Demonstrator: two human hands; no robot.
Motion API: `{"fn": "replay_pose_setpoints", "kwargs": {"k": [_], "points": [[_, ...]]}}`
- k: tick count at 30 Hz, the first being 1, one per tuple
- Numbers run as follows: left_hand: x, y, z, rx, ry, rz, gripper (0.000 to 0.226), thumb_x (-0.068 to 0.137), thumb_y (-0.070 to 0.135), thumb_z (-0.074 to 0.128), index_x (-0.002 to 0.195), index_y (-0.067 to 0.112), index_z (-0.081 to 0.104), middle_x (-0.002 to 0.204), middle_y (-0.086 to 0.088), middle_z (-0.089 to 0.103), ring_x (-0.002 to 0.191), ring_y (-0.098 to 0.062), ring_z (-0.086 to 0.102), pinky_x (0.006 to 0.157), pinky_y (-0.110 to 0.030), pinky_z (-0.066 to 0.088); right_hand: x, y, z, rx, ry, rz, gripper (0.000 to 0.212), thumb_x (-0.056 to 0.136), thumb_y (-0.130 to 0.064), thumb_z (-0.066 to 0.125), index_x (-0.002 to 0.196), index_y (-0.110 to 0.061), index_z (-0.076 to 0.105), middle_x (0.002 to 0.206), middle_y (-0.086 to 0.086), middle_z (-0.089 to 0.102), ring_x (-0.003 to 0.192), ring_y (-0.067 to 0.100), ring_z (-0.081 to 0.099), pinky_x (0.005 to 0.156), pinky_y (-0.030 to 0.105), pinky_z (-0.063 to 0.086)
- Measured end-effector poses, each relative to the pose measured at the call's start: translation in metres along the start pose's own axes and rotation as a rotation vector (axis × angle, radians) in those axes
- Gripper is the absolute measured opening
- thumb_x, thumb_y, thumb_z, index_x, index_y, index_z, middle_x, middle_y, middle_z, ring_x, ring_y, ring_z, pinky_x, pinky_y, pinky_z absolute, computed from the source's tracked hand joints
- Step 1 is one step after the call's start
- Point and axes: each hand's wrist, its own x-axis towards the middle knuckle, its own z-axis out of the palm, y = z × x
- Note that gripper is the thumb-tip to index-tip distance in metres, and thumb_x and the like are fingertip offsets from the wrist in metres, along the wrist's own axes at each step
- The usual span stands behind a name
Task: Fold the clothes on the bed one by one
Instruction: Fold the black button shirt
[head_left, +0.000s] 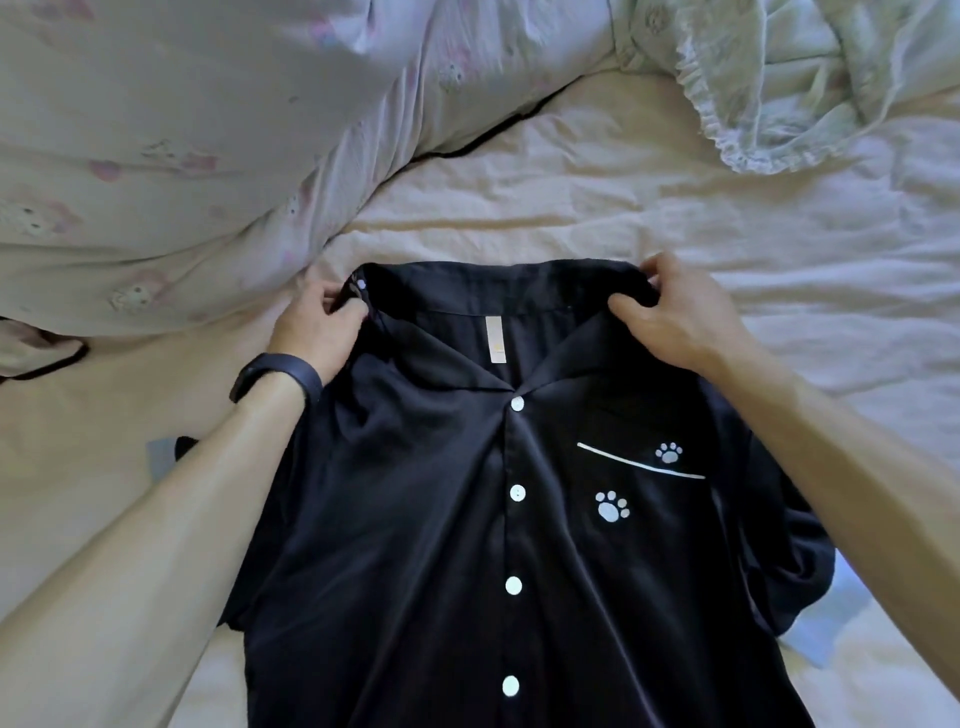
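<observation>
A black satin pyjama shirt (415, 519) lies front-up on the bed, buttoned with white buttons, with white paw prints and a piped chest pocket on its right side. My left hand (317, 327), a dark band on its wrist, pinches the shirt's left shoulder by the collar. At the other end of the collar my right hand (675, 317) grips the right shoulder, fingers curled over the fabric edge. Both hands hold the top of the shirt flat against the cream sheet (571, 197).
A pale floral duvet (156, 156) is bunched at the upper left. A white lace-trimmed cloth (779, 78) lies crumpled at the upper right. Light blue fabric (831, 623) pokes out under the shirt's right sleeve, and a dark-edged item (36, 353) sits at the left edge.
</observation>
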Motion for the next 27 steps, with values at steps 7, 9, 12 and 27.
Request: {"fn": "replay_pose_setpoints", "kwargs": {"k": [7, 9, 12, 27], "points": [[0.009, -0.012, 0.004, 0.170, 0.305, 0.161, 0.025, 0.097, 0.033, 0.056, 0.107, 0.010, 0.060, 0.113, -0.015, 0.065, 0.108, -0.039, 0.058, 0.088, -0.044, 0.044, 0.006, -0.016, 0.009, 0.235, 0.305, -0.072, 0.032, 0.098, -0.029, 0.060, 0.126, -0.015, 0.058, 0.126, 0.011, 0.059, 0.119, 0.029, 0.054, 0.087, 0.026, 0.033], [-0.001, -0.013, 0.012, 0.183, 0.266, 0.131, 0.036, 0.094, 0.038, 0.058, 0.121, 0.013, 0.056, 0.126, -0.014, 0.060, 0.119, -0.038, 0.052, 0.095, -0.046, 0.042, -0.007, -0.013, 0.015, 0.251, 0.261, -0.104, 0.054, 0.094, -0.035, 0.066, 0.143, -0.018, 0.048, 0.141, 0.007, 0.049, 0.127, 0.022, 0.049, 0.095, 0.019, 0.031], [-0.044, -0.031, 0.028, 0.187, 0.332, 0.183, 0.064, 0.092, 0.040, 0.059, 0.148, 0.015, 0.039, 0.141, -0.017, 0.048, 0.130, -0.038, 0.043, 0.101, -0.050, 0.038, -0.063, 0.005, 0.032, 0.249, 0.364, -0.108, 0.067, 0.093, -0.041, 0.066, 0.151, -0.019, 0.038, 0.148, 0.004, 0.042, 0.129, 0.018, 0.049, 0.105, 0.028, 0.038], [-0.448, -0.269, 0.108, 0.536, -0.155, 0.382, 0.086, 0.082, 0.069, 0.051, 0.156, 0.032, 0.028, 0.168, -0.008, 0.009, 0.154, -0.032, 0.009, 0.117, -0.067, 0.013, -0.498, 0.164, 0.168, -0.265, 0.085, 0.160, 0.100, 0.075, -0.051, 0.084, 0.155, -0.015, 0.035, 0.165, 0.020, 0.013, 0.153, 0.038, 0.016, 0.116, 0.061, 0.030]]}}
